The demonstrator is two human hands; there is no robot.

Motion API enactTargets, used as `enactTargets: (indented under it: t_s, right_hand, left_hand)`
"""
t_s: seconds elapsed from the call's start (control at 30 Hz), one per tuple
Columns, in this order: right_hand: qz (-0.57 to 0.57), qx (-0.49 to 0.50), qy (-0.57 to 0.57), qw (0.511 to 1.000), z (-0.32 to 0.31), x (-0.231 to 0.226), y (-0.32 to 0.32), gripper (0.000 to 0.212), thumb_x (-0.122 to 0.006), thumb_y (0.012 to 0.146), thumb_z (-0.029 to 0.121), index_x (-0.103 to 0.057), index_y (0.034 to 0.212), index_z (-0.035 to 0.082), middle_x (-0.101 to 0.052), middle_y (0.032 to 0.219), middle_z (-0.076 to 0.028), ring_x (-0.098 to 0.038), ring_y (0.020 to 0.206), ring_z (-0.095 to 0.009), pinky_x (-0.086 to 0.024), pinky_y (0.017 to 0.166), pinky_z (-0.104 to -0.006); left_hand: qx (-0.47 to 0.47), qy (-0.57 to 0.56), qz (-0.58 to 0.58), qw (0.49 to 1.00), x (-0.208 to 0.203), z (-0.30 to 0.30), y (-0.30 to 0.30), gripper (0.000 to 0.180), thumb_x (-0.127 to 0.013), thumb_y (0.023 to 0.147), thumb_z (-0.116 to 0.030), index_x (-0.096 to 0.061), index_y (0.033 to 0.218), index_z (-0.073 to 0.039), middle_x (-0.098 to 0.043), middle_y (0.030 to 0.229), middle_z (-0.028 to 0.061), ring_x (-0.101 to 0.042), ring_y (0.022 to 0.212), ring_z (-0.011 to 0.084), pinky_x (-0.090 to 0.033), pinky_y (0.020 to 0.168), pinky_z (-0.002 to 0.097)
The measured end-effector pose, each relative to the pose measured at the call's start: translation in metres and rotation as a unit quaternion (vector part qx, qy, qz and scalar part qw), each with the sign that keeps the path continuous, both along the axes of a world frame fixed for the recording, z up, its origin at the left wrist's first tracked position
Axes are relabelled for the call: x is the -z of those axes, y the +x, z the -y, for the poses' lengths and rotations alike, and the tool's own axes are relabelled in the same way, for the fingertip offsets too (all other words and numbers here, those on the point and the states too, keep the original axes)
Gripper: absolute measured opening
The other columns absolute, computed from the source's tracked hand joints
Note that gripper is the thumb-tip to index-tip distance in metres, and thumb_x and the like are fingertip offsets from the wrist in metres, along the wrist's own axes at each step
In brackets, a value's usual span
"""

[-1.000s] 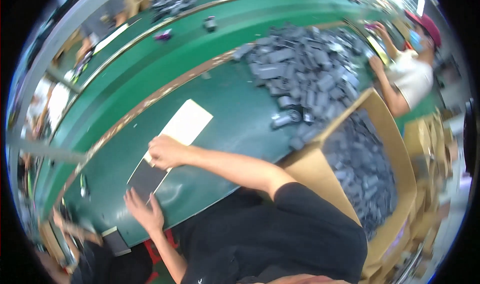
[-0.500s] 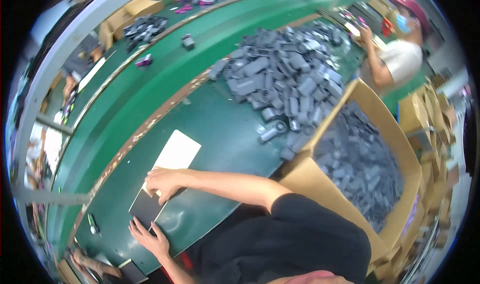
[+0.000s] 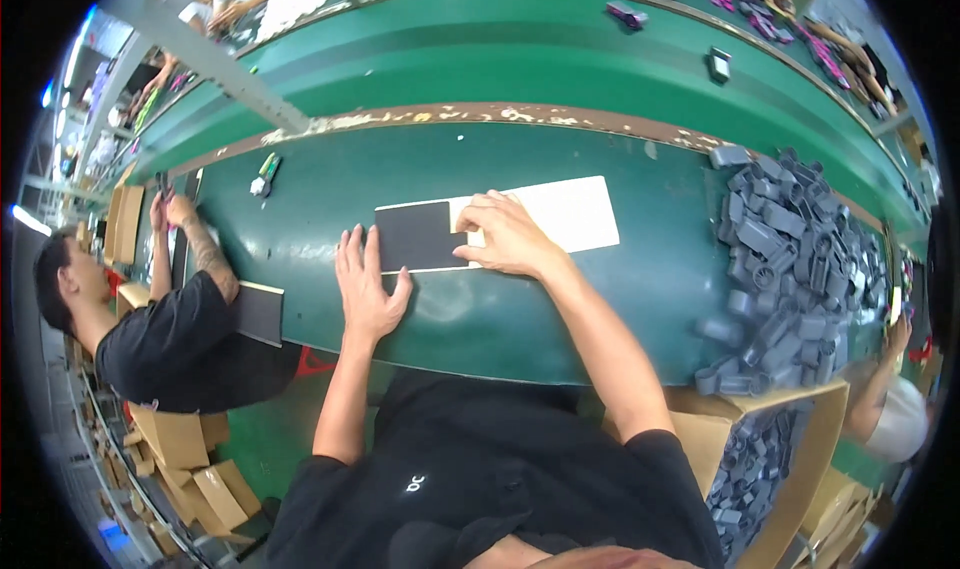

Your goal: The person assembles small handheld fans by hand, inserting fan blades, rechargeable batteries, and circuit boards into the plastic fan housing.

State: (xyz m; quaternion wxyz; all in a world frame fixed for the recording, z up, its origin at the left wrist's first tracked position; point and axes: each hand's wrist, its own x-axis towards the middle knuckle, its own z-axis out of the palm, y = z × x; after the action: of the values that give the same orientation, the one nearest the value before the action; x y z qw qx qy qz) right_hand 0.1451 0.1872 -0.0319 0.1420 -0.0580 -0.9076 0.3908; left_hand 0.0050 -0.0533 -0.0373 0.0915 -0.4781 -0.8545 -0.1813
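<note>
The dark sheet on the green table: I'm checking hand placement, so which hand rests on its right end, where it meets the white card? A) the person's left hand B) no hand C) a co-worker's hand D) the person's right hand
D: the right hand lies across the seam between the dark sheet and the white card, while the left hand is flat on the green table just below the sheet's left part.

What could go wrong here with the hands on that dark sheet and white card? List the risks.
1. The right hand presses where the dark sheet meets the white card; uneven pressure could shift them out of line.
2. The left hand lies flat beside the sheet's lower corner and might nudge or crease it.
3. The heap of grey plastic parts sits close on the green table; a piece could roll toward the card.
</note>
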Motion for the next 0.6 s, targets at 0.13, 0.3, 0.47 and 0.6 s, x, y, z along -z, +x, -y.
enactTargets:
  t_s: [0.13,0.3,0.47,0.6]
  right_hand:
    - [-0.029,0.035,0.015,0.999,-0.009,0.001,0.009,0.026,-0.082,0.078,0.025,-0.068,0.087,0.006,-0.067,0.090,-0.010,-0.062,0.093,-0.031,-0.046,0.092,-0.0440]
    - [-0.010,0.069,0.017,0.997,-0.002,-0.007,0.003,0.023,-0.080,0.080,0.024,-0.066,0.088,0.007,-0.061,0.087,-0.007,-0.058,0.088,-0.027,-0.043,0.085,-0.0404]
    - [0.000,0.073,0.030,0.997,-0.005,-0.010,0.004,0.021,-0.079,0.082,0.024,-0.065,0.090,0.009,-0.058,0.085,-0.006,-0.057,0.088,-0.027,-0.041,0.086,-0.0417]
    - [-0.027,0.064,0.021,0.997,0.003,-0.006,-0.005,0.020,-0.079,0.082,0.020,-0.065,0.087,0.008,-0.059,0.085,-0.007,-0.058,0.089,-0.027,-0.042,0.088,-0.0419]
  left_hand:
    - [0.004,0.003,0.013,1.000,-0.004,-0.015,0.007,0.079,-0.069,0.085,-0.032,-0.042,0.150,0.002,-0.040,0.151,0.0325,-0.032,0.144,0.0521,-0.024,0.121,0.0604]
    - [0.010,0.000,0.054,0.998,-0.001,-0.023,-0.011,0.081,-0.071,0.081,-0.032,-0.043,0.149,0.001,-0.037,0.152,0.0302,-0.031,0.145,0.0520,-0.020,0.121,0.0645]
    - [0.079,0.130,0.204,0.967,-0.012,-0.064,-0.040,0.058,-0.071,0.082,-0.018,-0.058,0.136,-0.004,-0.051,0.143,0.0235,-0.042,0.140,0.0447,-0.033,0.118,0.0530]
    - [0.156,0.092,0.229,0.957,-0.025,-0.110,-0.060,0.042,-0.071,0.087,-0.013,-0.064,0.126,-0.002,-0.064,0.128,0.0180,-0.060,0.123,0.0359,-0.047,0.106,0.0427]
